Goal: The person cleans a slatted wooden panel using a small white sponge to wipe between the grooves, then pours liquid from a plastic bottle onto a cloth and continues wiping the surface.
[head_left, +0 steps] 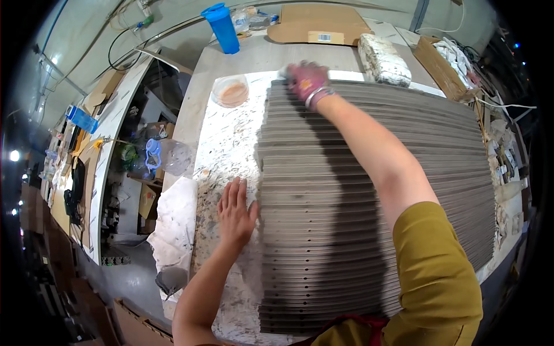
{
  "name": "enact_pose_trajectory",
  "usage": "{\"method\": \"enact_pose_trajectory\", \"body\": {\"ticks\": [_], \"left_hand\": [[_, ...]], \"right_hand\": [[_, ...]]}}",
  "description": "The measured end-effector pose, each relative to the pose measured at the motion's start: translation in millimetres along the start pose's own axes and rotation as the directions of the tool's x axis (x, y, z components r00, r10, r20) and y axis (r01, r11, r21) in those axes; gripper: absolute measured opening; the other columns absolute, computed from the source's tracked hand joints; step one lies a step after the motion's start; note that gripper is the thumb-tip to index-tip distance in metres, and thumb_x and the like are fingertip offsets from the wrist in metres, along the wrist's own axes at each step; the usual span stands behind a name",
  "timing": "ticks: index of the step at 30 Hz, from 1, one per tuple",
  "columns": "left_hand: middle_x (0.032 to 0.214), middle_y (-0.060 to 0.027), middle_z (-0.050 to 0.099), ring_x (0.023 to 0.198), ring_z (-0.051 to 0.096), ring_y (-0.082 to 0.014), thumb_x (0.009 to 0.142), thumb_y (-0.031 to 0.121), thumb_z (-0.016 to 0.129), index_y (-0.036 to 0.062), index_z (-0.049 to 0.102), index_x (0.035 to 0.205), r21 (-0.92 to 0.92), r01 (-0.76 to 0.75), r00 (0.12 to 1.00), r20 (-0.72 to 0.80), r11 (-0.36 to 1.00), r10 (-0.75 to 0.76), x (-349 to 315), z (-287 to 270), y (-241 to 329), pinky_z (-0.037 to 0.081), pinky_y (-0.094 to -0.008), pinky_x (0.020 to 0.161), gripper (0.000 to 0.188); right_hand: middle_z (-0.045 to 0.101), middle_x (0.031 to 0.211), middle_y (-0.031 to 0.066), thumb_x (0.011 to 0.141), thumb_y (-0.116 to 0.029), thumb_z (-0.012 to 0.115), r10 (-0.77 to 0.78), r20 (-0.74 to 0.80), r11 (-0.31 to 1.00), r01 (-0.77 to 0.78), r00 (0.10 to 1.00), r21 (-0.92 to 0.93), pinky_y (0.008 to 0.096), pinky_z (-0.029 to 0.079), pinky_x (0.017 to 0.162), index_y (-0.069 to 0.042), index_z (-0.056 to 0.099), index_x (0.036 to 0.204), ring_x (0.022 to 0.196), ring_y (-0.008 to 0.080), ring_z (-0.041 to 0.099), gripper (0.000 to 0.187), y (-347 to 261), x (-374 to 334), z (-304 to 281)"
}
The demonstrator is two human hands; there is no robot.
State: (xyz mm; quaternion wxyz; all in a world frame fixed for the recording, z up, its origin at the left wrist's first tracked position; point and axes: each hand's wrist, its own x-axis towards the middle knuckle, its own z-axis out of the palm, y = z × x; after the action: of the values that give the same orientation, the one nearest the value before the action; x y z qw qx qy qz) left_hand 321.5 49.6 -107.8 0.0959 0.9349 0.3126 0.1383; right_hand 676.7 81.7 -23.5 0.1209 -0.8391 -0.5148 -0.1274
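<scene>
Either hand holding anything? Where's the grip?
Left hand: nothing, spread on the white board. Right gloved hand: blurred at the far edge of the grey slats; can't tell if anything's gripped.

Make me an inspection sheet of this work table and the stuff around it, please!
Surface: table, with a stained white board on it
Job's things: grey-brown strips, side by side
Clutter: blue bottle, clear bowl, flat cardboard piece
Hands: bare left hand on the board; gloved right hand blurred at the strips' far-left corner, grip unclear
Cables: white cable at right
Surroundings: side bench at left; cardboard box with white cloth at right
</scene>
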Motion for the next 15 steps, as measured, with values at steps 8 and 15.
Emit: {"method": "enact_pose_trajectory", "body": {"ticks": [8,15], "left_hand": [[0.146,-0.0117,0.038,0.136,0.032,-0.0332,0.089,0.026,0.058,0.0089,0.037,0.142,0.021,0.014,1.0,0.006,1.0,-0.014,-1,-3,-3,0.026,-0.0463,0.11,0.06],[0.145,-0.0199,0.038,0.135,0.033,-0.0371,0.087,0.013,0.057,0.0027,0.033,0.143,-0.058,0.0,1.0,0.003,0.998,0.0,-4,10,-14,0.023,-0.0469,0.111,0.062]], "right_hand": [[0.068,0.101,0.0098,0.085,-0.028,0.058,0.069,0.059,0.996,-0.072,0.996,0.055,0.0468,0.041,0.088,-0.017,0.065,0.104,0.105,0.0278,0.061,0.023,19,-25,-15],[0.062,0.111,0.018,0.093,-0.026,0.05,-0.211,-0.006,0.954,0.207,0.977,0.219,0.0406,0.043,0.094,-0.006,0.059,0.116,0.109,0.0302,0.058,0.031,-53,-69,11]]}}
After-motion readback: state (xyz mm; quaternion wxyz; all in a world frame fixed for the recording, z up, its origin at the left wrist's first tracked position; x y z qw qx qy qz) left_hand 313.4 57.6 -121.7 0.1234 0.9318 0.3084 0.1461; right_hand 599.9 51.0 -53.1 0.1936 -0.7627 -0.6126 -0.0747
